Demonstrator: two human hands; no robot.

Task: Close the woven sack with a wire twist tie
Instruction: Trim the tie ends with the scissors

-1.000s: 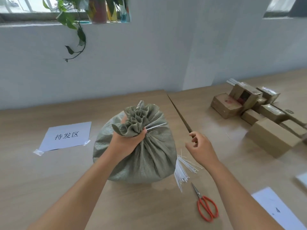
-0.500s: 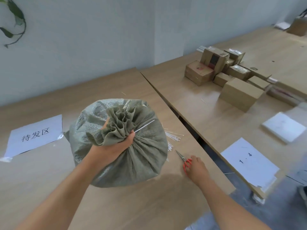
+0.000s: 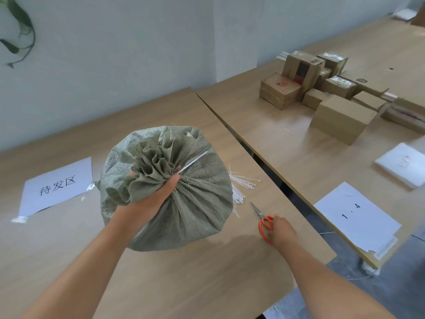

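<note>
A packing or dispatch room is being shown — taped brown cardboard boxes (image 3: 322, 88) are being stacked on long wooden worktables (image 3: 264, 125), with white printed paper zone labels (image 3: 55, 185) being displayed.

Centre: sack (image 3: 184, 203) fills mid-frame, left hand (image 3: 151, 199) clamped on its gathered neck, tie (image 3: 192, 162) end sticking out toward upper right.
Right of sack: loose ties (image 3: 239, 185) lie just beside it; scissors (image 3: 264, 221) below them, right hand (image 3: 281, 232) on the handles.
Left: paper label (image 3: 55, 187) flat on table (image 3: 184, 284), passable above.
Bottom: bare tabletop between both forearms.
Upper right: boxes (image 3: 340, 118) crowd the second table (image 3: 264, 116); papers (image 3: 356, 217) at its near edge.
Middle: narrow gap between the two tables.
</note>
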